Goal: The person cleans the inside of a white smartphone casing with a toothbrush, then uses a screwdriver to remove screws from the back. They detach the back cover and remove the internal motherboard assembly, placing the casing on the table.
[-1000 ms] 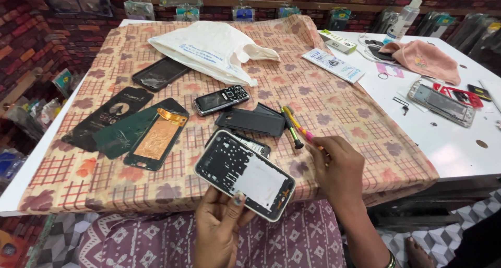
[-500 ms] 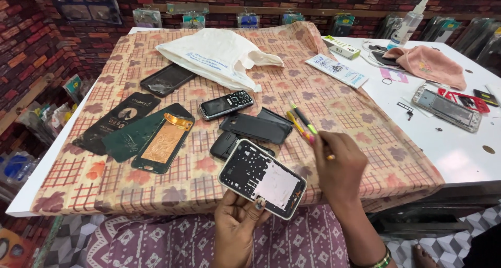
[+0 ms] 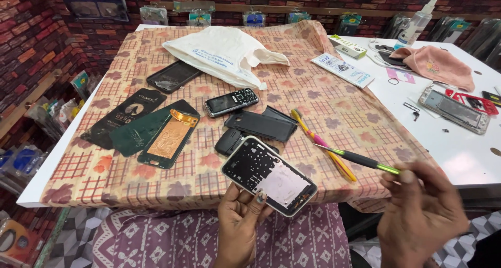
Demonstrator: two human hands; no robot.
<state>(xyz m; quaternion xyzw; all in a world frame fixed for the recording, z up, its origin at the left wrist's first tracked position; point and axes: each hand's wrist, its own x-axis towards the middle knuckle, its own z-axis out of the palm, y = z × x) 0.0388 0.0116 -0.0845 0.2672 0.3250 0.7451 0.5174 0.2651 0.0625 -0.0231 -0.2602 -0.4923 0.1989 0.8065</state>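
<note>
The opened phone frame (image 3: 269,176) lies tilted at the near edge of the table, half over the edge of the patterned cloth (image 3: 334,111). The left hand (image 3: 241,223) holds it from below, fingers closed on its near side and the thumb on its rim. The right hand (image 3: 421,213) is off the table, in front of its near right corner, and its fingers are closed around a green and black screwdriver (image 3: 360,160). The tool's tip points to the left, just beside the frame's far right corner but apart from it. Just beside the tool lies a yellow and pink toothbrush (image 3: 323,150). Behind the frame, very near, there are a small black part (image 3: 228,140), a black back cover (image 3: 261,124) and a keypad phone (image 3: 231,101). To the left lies a copper-coloured panel (image 3: 169,138). Between this panel and the frame the cloth is bare, and the same at the near left corner. The white tabletop (image 3: 443,148) shows at the right
</note>
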